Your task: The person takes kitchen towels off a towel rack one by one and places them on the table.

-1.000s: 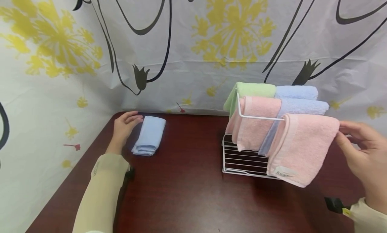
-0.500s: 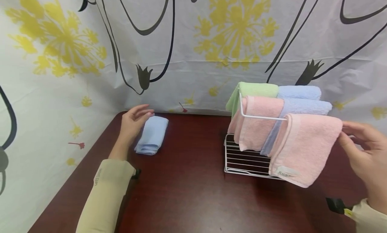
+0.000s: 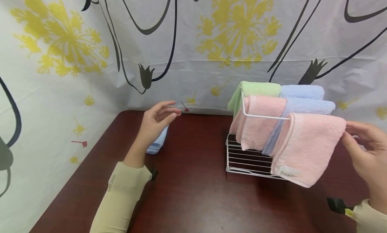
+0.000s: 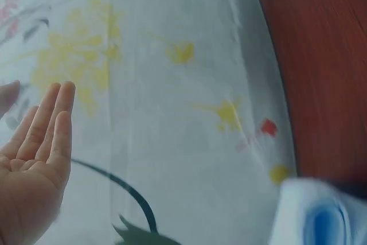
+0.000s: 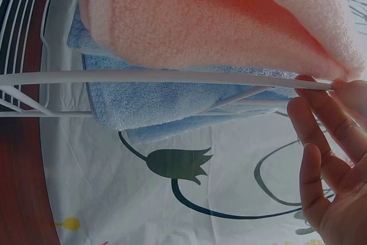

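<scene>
My left hand (image 3: 154, 123) hovers with loosely extended fingers over a folded light-blue towel (image 3: 159, 141) at the table's left, hiding most of it. In the left wrist view this hand (image 4: 34, 159) holds nothing. At the right stands a white wire towel rack (image 3: 266, 117) draped with a green towel (image 3: 261, 88), two blue towels (image 3: 311, 106) and pink towels; the front pink towel (image 3: 308, 149) hangs nearest me. My right hand (image 3: 367, 152) pinches the rack's upper right corner beside that towel's edge. In the right wrist view the thumb and fingertips close on the bar's end (image 5: 229, 78).
The rack's slatted wire base (image 3: 249, 159) rests on the dark red-brown table (image 3: 193, 189). Directly behind the table hangs a white curtain (image 3: 193, 85) with yellow flowers and dark stems, which also runs along the left side.
My left hand has moved right and slightly up, from beside the folded blue towel to over it. My right hand stays at the rack's corner. The whole head view has shifted slightly.
</scene>
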Available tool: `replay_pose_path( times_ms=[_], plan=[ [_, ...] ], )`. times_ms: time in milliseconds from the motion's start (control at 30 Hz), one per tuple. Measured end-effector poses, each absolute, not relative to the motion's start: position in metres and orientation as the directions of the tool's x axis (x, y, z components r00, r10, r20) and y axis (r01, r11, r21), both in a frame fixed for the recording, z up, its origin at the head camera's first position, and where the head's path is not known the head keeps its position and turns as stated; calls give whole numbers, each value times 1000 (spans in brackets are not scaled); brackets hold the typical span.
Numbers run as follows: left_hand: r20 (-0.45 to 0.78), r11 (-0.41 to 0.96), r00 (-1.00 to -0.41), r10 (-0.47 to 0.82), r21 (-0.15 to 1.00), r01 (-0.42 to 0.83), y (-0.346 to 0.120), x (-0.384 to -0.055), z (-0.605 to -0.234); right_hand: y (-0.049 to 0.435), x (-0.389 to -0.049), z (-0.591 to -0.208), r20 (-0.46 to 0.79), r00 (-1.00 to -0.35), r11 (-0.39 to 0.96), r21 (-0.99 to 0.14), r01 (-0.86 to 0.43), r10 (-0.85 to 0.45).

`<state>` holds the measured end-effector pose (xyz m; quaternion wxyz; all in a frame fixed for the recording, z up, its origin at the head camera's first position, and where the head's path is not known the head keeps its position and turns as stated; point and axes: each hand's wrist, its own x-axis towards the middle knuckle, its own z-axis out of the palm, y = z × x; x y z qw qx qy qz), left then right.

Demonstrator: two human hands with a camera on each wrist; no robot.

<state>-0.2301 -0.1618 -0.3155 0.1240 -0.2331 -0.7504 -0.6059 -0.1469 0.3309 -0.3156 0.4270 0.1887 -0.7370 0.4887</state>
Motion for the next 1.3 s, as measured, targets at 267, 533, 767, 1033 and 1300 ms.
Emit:
replay_pose_path(
  times_ms=[267,533,767,1033,1300],
  plan=[
    [536,19,-784,312,822,570,-122,-213,-301,330,-148,-320,814,-559,438,-565,-699,157],
    [542,-99,-728,419,825,556,-82,-199,-291,327,-148,-323,806,-568,413,-581,-702,169],
    [509,-139,-692,513,844,518,-46,-184,-287,326,-146,-324,812,-561,410,-573,-710,162],
    [459,-82,-634,622,844,530,-10,-178,-293,326,-144,-326,806,-564,443,-579,-685,181],
    [469,-118,-608,641,842,526,17,-174,-293,324,-145,-328,807,-560,404,-583,-704,189]
  ],
)
